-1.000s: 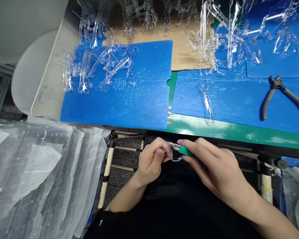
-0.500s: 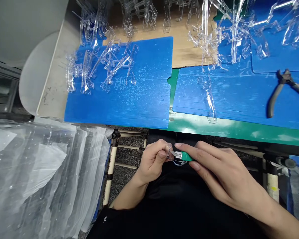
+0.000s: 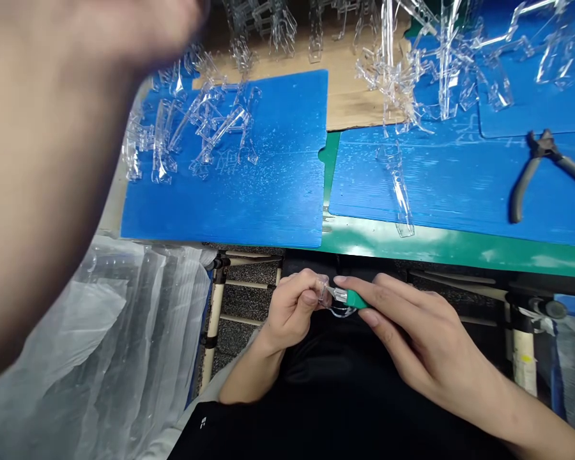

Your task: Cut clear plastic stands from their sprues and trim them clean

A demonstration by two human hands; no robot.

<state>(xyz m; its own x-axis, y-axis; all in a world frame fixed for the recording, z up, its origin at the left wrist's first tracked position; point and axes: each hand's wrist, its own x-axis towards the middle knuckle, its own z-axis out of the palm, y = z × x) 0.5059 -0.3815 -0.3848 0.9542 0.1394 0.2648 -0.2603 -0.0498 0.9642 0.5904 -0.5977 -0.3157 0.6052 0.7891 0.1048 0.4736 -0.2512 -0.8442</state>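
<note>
Head view: left hand (image 3: pixel 292 311) is pinching a clear part (image 3: pixel 322 289) in front of the surface (image 3: pixel 374 241); right hand (image 3: pixel 414 329) is holding a green-handled knife (image 3: pixel 357 299), angling it at that part; seemingly, trimming is going on, unfinished; other clear pieces (image 3: pixel 161 144) are lying on blue sheets (image 3: pixel 268 211), done or waiting, cannot tell.

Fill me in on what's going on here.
A person's left hand pinches a clear plastic piece above their lap. Their right hand holds a green-handled tool, its metal tip at the piece; whether it touches is unclear. Pliers lie on a blue sheet at right. Another person's blurred arm crosses the view at upper left.
</note>
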